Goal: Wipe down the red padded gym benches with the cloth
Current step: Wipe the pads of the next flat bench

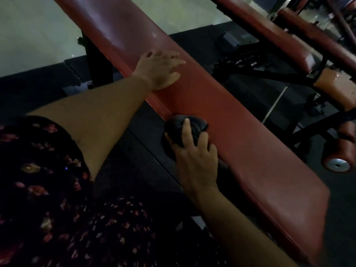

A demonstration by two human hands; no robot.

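A long red padded bench (240,135) runs diagonally from the upper left to the lower right. My left hand (159,71) rests flat on its top with fingers spread, near the left edge. My right hand (194,157) holds a bunched dark cloth (178,125) against the bench's left side edge, with the index finger stretched over the cloth and the thumb along the pad. Part of the cloth is hidden under my palm.
A second red padded bench (269,33) on a black frame stands at the upper right, with red roller pads (339,153) at its foot. Black rubber mats (38,89) cover the floor; pale tiles (28,31) lie at the upper left.
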